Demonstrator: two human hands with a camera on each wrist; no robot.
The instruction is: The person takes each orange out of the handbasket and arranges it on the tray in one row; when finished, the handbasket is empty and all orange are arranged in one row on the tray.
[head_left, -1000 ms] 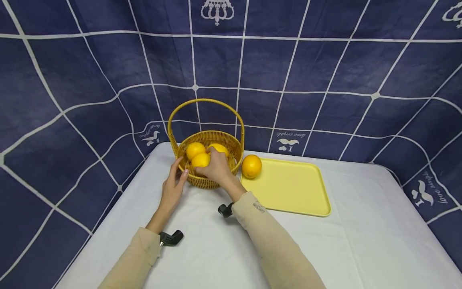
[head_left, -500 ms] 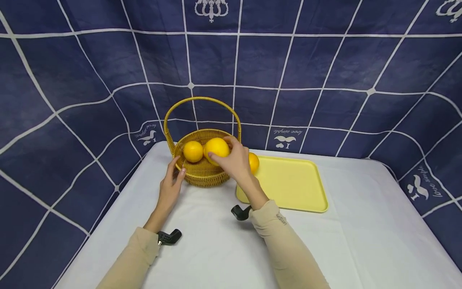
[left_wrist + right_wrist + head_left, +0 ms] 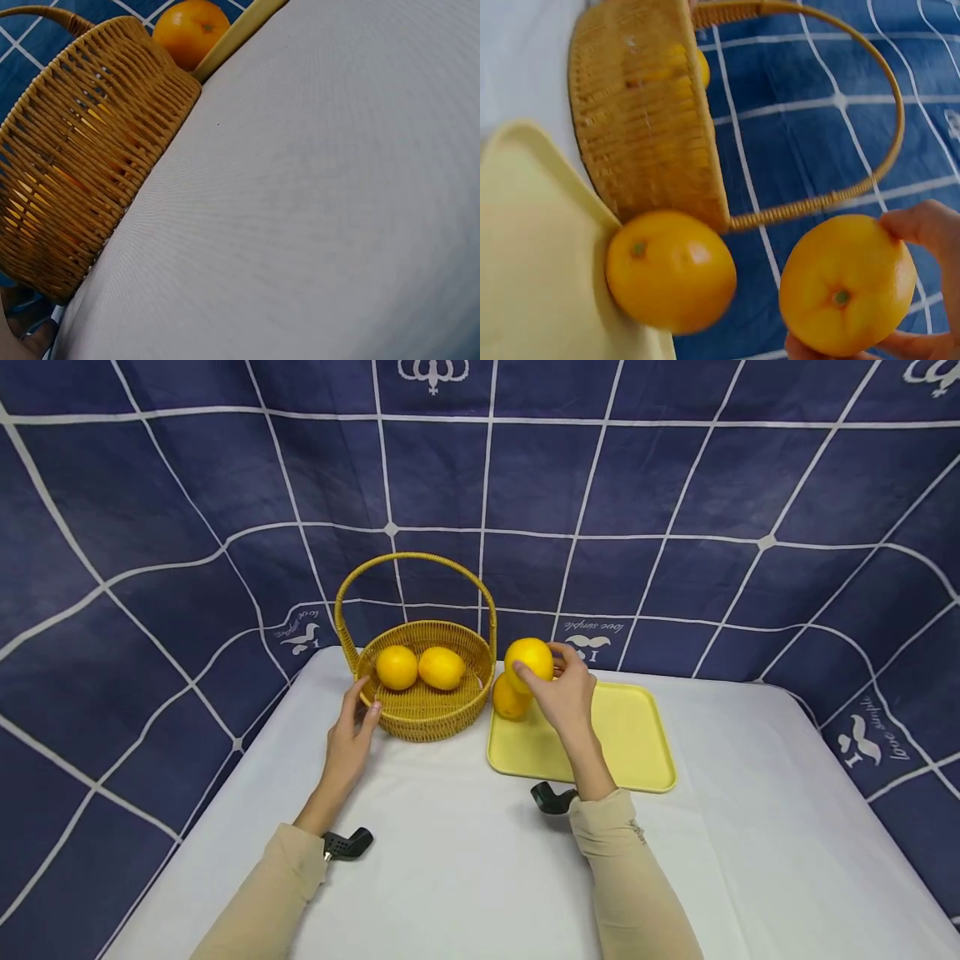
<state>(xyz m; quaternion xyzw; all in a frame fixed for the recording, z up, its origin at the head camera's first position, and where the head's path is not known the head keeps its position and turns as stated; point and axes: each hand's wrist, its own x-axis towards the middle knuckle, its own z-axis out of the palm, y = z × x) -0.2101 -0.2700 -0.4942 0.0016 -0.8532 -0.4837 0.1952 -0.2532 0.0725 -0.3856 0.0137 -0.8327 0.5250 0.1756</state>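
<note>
Yellow-orange, the raised fruit (image 3: 529,662) hung over the tray (image 3: 632,735), pinched across its sides by the right hand (image 3: 567,692) (a sound hold: likely firm, fairly weighty, slightly slick). The left hand (image 3: 349,743), fingers loosely spread, touched the basket (image 3: 427,727).

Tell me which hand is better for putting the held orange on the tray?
Probably the right hand: it holds the orange near the tray. The left hand is at the basket, on the side away from the tray.
</note>
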